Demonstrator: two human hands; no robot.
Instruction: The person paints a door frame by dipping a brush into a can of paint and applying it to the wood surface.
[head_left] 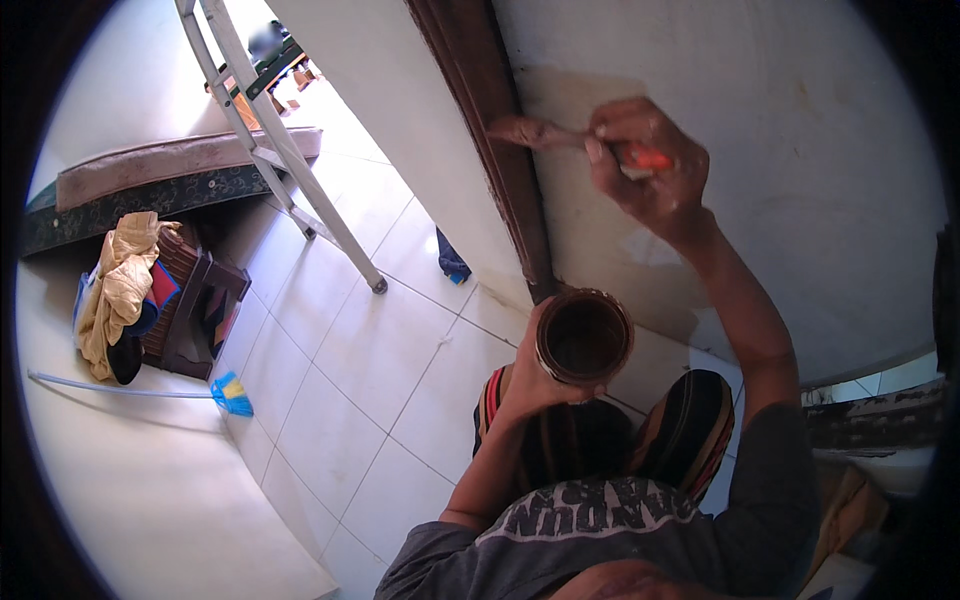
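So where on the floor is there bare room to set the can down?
Open white tiles lie between the ladder foot, the broom and the person's knees. It is crowded at far left around the stool and clothes pile. The left hand holds the can; the right hand holds a brush.

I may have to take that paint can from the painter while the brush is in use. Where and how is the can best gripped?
Grip the round side wall of the paint can, below the rim, coming from the right. The left hand already wraps its left and lower side, and the open top faces up, so keep it level. The right hand holds the brush against the brown frame.
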